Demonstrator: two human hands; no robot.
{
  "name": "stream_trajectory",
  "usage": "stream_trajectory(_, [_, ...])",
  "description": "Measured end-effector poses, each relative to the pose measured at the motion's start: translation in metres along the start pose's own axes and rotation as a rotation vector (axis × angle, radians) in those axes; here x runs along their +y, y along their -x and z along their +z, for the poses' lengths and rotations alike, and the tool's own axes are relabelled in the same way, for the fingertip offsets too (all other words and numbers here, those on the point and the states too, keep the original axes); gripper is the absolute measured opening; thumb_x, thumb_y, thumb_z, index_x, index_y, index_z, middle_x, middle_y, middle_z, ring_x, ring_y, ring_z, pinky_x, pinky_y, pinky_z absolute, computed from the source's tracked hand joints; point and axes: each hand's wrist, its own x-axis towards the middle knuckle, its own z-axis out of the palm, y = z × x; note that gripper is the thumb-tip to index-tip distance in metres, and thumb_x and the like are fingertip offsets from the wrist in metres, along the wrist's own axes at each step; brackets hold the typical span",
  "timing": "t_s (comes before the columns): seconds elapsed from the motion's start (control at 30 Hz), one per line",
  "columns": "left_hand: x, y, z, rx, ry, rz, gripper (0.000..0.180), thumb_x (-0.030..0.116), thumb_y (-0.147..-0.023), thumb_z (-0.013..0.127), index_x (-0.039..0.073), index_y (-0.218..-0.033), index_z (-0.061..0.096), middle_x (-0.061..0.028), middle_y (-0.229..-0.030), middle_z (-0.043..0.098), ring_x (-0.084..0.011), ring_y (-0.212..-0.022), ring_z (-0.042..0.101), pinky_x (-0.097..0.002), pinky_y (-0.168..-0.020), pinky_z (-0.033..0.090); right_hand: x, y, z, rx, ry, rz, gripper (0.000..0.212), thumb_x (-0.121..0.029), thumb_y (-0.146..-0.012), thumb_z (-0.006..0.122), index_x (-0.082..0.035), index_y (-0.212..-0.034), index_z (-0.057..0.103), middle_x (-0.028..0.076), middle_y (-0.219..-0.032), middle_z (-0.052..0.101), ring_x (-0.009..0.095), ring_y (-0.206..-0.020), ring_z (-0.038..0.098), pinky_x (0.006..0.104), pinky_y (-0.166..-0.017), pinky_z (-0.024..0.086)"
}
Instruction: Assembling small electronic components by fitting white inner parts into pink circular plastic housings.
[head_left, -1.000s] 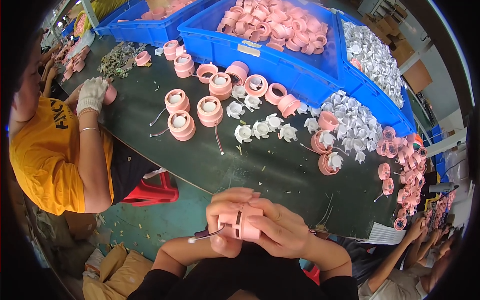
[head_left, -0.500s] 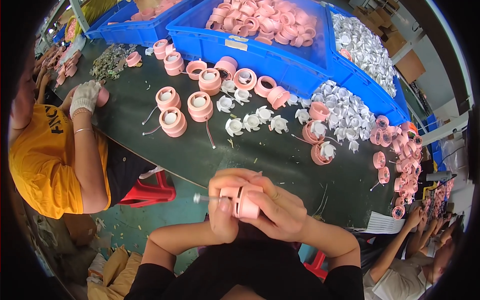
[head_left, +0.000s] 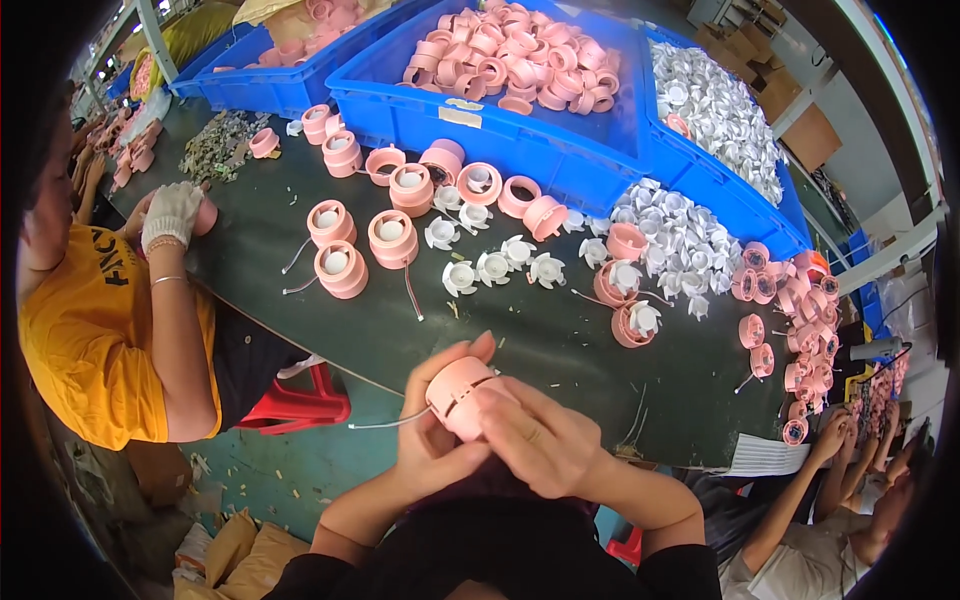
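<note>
Over the near table edge, both my hands grip one pink round plastic housing, made of two ring parts with a slotted seam between them. My left hand cups it from the left and below, thumb stretched underneath. My right hand closes on its right side with the fingers over the seam. A thin pale cable sticks out to the left of the housing. Ahead on the table stand similar pink housings with white centres and trailing cables. White finned fan wheels lie near them.
A blue bin of pink rings stands at the back, beside another with white fan wheels. More fan wheels are heaped on the dark table. At left, a person in a yellow shirt works with a gloved hand; others sit at right.
The housing has turned in my hands, and its cable now hangs lower left. My left thumb has moved off the seam to below it. The view has shifted slightly.
</note>
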Motion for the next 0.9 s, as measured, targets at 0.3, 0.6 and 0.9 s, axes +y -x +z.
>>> stream_trajectory(0.3, [-0.031,0.005,-0.031,-0.035,-0.473,0.281,0.081,0.044,-0.068,0.074,0.005,-0.128,0.036,-0.0187,-0.122,0.039,-0.0285,-0.112,0.044,-0.0396,-0.095,0.037,-0.005,0.008,-0.002,-0.165,-1.075,0.859,0.073,-0.013,-0.068,0.081,0.005,-0.129,0.045,0.018,-0.122,0.054,0.024,-0.095,0.063,0.0318,-0.077,0.055])
stream_trajectory(0.6, [-0.034,0.017,-0.020,0.147,-0.421,0.259,0.081,0.071,-0.077,0.052,-0.001,-0.113,0.050,-0.0118,-0.102,0.052,-0.0234,-0.091,0.052,-0.0349,-0.080,0.043,0.002,0.009,0.003,-0.014,-0.629,0.460,0.056,-0.019,-0.061,0.084,0.005,-0.104,0.058,0.013,-0.080,0.062,0.023,-0.064,0.061,0.0303,-0.055,0.050])
stream_trajectory(0.9, [-0.009,0.011,-0.020,0.069,-0.856,0.436,0.080,0.073,-0.076,0.049,-0.001,-0.103,0.058,-0.0096,-0.094,0.055,-0.0235,-0.083,0.049,-0.0345,-0.073,0.041,0.006,0.018,-0.001,-0.113,-0.771,0.503,0.057,-0.022,-0.063,0.083,0.002,-0.107,0.057,0.012,-0.090,0.063,0.023,-0.070,0.062,0.0298,-0.058,0.050])
